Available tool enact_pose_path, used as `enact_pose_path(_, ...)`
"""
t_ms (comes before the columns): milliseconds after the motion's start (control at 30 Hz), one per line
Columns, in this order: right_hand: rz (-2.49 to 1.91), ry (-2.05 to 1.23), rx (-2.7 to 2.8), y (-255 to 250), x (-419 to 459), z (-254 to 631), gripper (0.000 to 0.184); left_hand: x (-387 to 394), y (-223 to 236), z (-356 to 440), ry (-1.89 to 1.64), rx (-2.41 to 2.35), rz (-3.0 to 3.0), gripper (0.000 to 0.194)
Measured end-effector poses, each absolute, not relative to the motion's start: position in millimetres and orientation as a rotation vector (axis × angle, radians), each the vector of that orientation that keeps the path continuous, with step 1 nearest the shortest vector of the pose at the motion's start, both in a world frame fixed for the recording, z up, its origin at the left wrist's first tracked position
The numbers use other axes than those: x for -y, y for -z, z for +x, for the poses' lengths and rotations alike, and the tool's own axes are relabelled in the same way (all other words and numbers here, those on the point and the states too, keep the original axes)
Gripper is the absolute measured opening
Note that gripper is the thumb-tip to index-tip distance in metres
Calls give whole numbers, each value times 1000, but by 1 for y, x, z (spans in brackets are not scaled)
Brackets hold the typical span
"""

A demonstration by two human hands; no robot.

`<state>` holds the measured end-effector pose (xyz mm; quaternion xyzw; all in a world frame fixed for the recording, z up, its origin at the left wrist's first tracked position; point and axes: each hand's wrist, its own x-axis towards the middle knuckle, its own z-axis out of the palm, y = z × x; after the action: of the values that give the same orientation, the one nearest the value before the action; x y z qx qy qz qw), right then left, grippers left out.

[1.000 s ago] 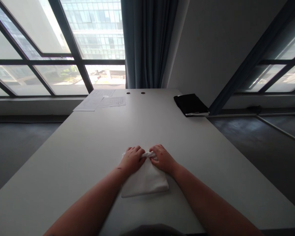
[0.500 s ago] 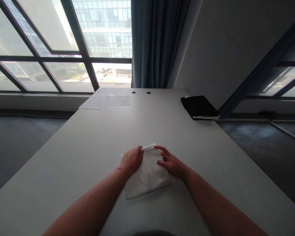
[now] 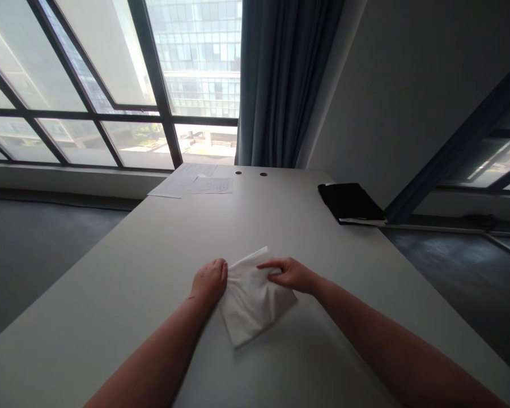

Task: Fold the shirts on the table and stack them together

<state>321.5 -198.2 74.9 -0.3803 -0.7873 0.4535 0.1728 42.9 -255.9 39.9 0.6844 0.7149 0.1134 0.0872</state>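
Note:
A folded white cloth lies on the pale table, turned at an angle. My left hand is curled in a loose fist and grips the cloth's left edge, where the fabric bunches. My right hand rests on top of the cloth near its far corner, fingers stretched toward the left and pressing down on it.
Sheets of paper lie at the far left of the table by the window. A black folder sits at the far right edge. Two round cable holes are at the far end, with a blue curtain behind.
The rolled far edge of the cloth has been let out flat. The cloth has turned clockwise. My left hand slid to its left edge; my right hand now lies on top.

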Motion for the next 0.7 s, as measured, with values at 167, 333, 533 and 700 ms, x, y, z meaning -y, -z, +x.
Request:
enact_pose_path(167,-1103,-1054,2539,-163,136,342,47,244,-33,30,-368,-2244,2006,31)
enact_pose_path(333,-1360,-646,2642,-242,70,367,43,240,-31,33,-356,-2288,1997,26)
enact_pose_path(533,-1371,-186,2116,-288,-17,427,53,237,-32,35,-346,-2334,1939,26)
enact_pose_path(700,-1466,175,1558,-263,-90,505,60,237,-30,35,-345,-2357,1918,26)
